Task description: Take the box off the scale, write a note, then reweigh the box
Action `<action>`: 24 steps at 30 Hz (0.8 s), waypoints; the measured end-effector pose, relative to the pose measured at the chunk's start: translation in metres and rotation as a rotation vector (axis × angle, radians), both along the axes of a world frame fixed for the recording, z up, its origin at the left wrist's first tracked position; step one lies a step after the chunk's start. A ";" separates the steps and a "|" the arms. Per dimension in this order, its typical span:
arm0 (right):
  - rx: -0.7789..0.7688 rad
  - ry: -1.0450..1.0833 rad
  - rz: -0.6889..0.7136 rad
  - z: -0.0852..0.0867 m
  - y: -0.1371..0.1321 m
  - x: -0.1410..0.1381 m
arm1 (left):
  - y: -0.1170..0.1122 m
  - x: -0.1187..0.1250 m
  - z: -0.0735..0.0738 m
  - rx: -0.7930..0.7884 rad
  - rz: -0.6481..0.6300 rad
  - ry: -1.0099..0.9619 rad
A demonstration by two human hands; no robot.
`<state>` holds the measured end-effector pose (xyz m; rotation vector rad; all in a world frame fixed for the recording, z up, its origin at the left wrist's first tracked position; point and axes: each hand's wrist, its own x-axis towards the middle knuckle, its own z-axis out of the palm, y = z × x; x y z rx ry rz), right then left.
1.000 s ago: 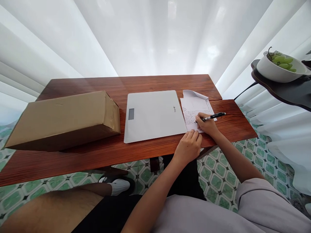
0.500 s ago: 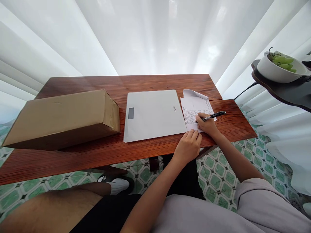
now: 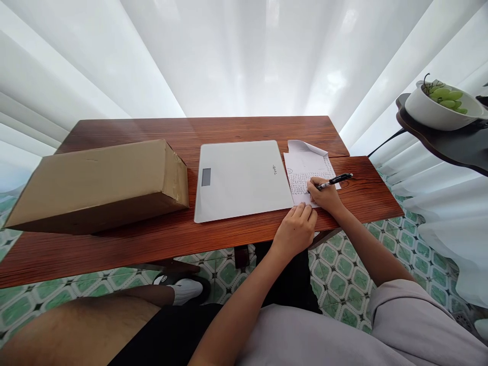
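Note:
My right hand (image 3: 324, 195) grips a black pen (image 3: 337, 180), its tip down on a sheet of paper (image 3: 301, 165) that carries rows of handwriting. The paper's far right corner curls over. Flat on the table's front edge, at the near edge of the paper, rests my left hand (image 3: 296, 229), fingers stretched out and holding nothing. Left of the paper lies a flat white scale (image 3: 240, 183) with a small grey display; its near right corner is close to my left fingertips.
A closed cardboard box (image 3: 102, 178) takes up the left of the wooden table (image 3: 213, 128). At the right, a white bowl (image 3: 434, 113) of green grapes (image 3: 448, 96) sits on a dark shelf (image 3: 453, 145). White curtains (image 3: 244, 61) hang behind the table.
The upper end of the pen has shifted very slightly left and down in my right hand. My left hand stays in place.

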<state>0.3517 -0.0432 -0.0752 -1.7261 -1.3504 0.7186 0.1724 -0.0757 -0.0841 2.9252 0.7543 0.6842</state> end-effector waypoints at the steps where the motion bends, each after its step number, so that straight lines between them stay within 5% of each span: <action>1: -0.003 0.008 -0.006 0.000 0.000 0.000 | 0.000 0.000 0.000 0.003 0.002 -0.006; 24: -0.005 0.034 0.001 -0.001 0.001 0.003 | -0.001 0.001 -0.002 -0.010 0.004 0.027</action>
